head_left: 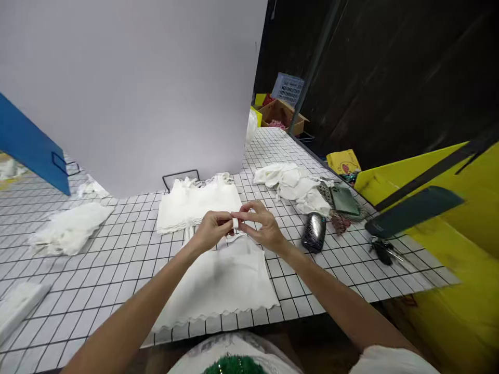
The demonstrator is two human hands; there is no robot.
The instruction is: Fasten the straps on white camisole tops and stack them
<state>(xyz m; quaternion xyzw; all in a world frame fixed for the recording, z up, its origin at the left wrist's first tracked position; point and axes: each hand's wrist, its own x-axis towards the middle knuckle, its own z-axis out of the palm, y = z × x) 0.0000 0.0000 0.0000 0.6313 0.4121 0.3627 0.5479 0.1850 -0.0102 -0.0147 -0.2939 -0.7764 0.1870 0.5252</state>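
Observation:
A white garment (222,280) with a scalloped hem lies flat on the gridded white table (117,254) right in front of me. My left hand (212,228) and my right hand (263,226) meet above its far edge. Both pinch a small white strap or label (235,223) attached to the garment. A second white garment (195,205) lies just beyond my hands.
A heap of white fabric (292,184) sits to the right, with a dark green phone (345,200), a black glossy case (314,232) and keys (382,249) near it. More white cloth (68,228) lies left. A yellow bin (468,223) stands at right, a grey board (136,93) behind.

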